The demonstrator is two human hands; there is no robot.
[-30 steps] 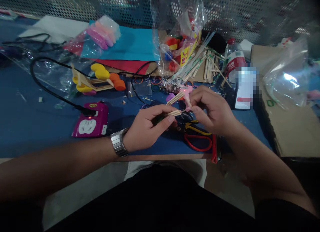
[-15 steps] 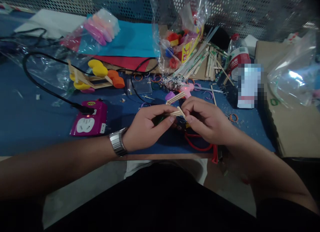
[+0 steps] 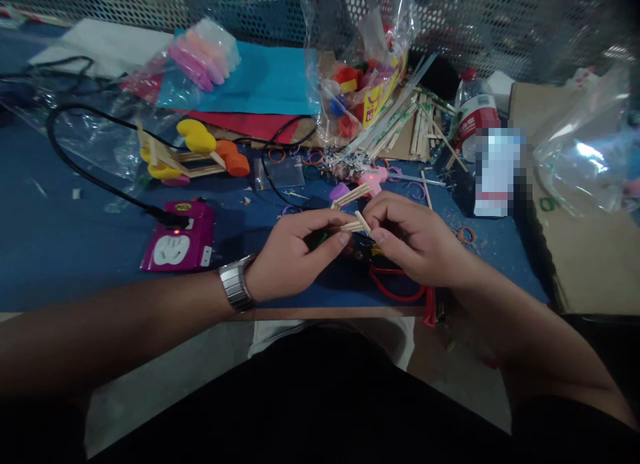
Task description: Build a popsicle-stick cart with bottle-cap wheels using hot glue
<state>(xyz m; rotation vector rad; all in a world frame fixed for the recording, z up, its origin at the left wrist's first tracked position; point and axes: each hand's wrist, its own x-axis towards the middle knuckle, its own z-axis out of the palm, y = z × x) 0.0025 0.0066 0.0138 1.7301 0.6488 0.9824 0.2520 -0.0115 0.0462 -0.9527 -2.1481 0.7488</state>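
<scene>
Between my hands is a small frame of thin wooden sticks (image 3: 353,196), partly hidden by my fingers. My left hand (image 3: 295,254), with a metal watch band at the wrist, is closed on its near sticks with thumb and forefinger. My right hand (image 3: 413,237) pinches a short wooden stick (image 3: 363,223) that lies across the ends of those near sticks. Just beyond the frame lies a pink glue gun (image 3: 373,179) with a small red light. Red-handled scissors (image 3: 400,294) lie under my right hand, their blades mostly hidden.
A purple power socket (image 3: 179,236) with a black cable sits left. Behind it stands a stick model with yellow and orange pieces (image 3: 195,151). A clear bag of colourful tubs (image 3: 350,84), loose sticks (image 3: 417,127), a bottle (image 3: 475,111) and cardboard (image 3: 595,264) line the back and right.
My right hand has shifted very slightly, still pinching the short stick against the frame. Otherwise nothing has visibly moved.
</scene>
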